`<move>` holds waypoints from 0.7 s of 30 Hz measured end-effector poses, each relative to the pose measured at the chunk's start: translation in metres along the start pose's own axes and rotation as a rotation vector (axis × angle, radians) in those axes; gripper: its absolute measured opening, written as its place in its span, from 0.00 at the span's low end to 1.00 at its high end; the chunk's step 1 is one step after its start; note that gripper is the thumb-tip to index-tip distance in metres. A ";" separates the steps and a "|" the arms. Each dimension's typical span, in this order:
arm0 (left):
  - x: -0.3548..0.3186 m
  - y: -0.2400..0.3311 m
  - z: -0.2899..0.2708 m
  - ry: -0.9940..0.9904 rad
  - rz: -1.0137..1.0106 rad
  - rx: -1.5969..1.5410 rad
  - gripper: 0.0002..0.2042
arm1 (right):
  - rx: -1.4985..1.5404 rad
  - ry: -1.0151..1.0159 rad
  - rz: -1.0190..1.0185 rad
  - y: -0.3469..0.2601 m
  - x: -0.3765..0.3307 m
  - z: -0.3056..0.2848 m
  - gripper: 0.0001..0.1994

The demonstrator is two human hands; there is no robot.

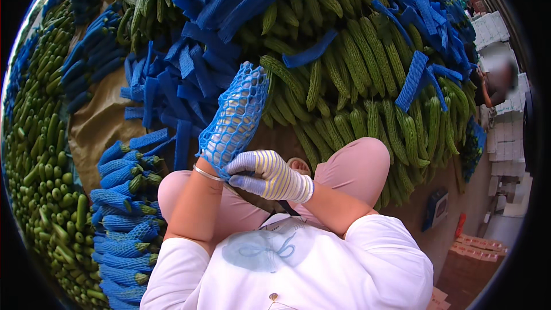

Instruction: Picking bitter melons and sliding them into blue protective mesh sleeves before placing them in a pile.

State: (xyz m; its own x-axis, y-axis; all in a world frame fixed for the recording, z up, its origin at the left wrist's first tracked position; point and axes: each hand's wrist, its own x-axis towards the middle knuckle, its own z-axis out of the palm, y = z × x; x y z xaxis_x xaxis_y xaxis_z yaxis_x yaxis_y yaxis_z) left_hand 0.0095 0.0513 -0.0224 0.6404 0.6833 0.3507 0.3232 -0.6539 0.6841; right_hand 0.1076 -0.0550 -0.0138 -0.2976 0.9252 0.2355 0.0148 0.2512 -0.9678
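A blue foam net sleeve [232, 115] is stretched over my left hand [240, 106], which wears a pale glove and points away from me. The fingers look straight inside the mesh, with no vegetable showing there. At my left wrist, just beyond a silver bangle [208, 173], my right hand [261, 171] pinches the sleeve's near edge between thumb and fingers. That hand has a striped glove with grey fingertips. Long, bumpy green gourds [359, 60] lie in a heap ahead and to the right. Flat blue sleeves [172, 89] are piled left of my left hand.
Gourds in blue sleeves [120, 241] are stacked at my near left. Farther left spreads a large heap of green vegetables [51, 178], beside brown sheeting [100, 129]. A dark blue box-shaped object [436, 209] sits on the right floor; another person [496, 80] is at far right, near white boxes [508, 132].
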 end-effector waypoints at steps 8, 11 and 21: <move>0.005 -0.003 0.017 0.055 -0.425 -0.651 0.30 | -0.741 1.064 0.558 0.151 0.004 -0.159 0.22; 0.003 -0.012 0.029 0.079 -0.589 -0.917 0.32 | -0.862 1.049 1.013 0.182 0.005 -0.184 0.30; 0.003 0.011 0.020 -0.172 -0.303 -0.126 0.39 | 0.625 1.200 0.598 0.171 -0.006 -0.200 0.17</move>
State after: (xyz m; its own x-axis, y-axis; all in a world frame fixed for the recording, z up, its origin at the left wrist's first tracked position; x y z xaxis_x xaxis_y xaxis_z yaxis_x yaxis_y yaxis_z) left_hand 0.0287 0.0393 -0.0263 0.6406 0.7678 0.0149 0.4341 -0.3781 0.8177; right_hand 0.3030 0.0396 -0.1625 0.5578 0.5996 -0.5738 -0.6488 -0.1161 -0.7520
